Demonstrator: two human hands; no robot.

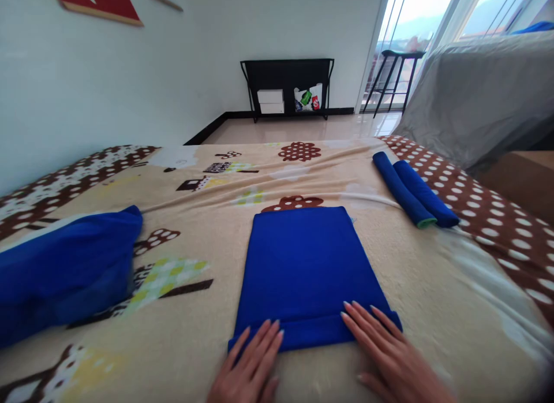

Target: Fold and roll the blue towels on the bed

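Observation:
A blue folded cloth [303,264] lies flat in front of me, its near edge turned over into a narrow flat band. My left hand [251,362] rests on the left end of that band, fingers stretched out. On the band's right part lie the fingertips of my right hand [389,351], also extended and slightly apart. Neither hand grips the fabric. Beyond, to the right, two rolled blue cloths [402,186] lie side by side, the left one showing a green edge at its near end. A loose blue cloth [69,270] is heaped at the left.
A patterned beige blanket [208,230] with brown polka-dot borders covers the surface, wrinkled in places. Past its far edge stand a black rack [288,74] with white boxes and a bag, and a stool [396,74]. A grey-covered bulky object [489,91] is at the right.

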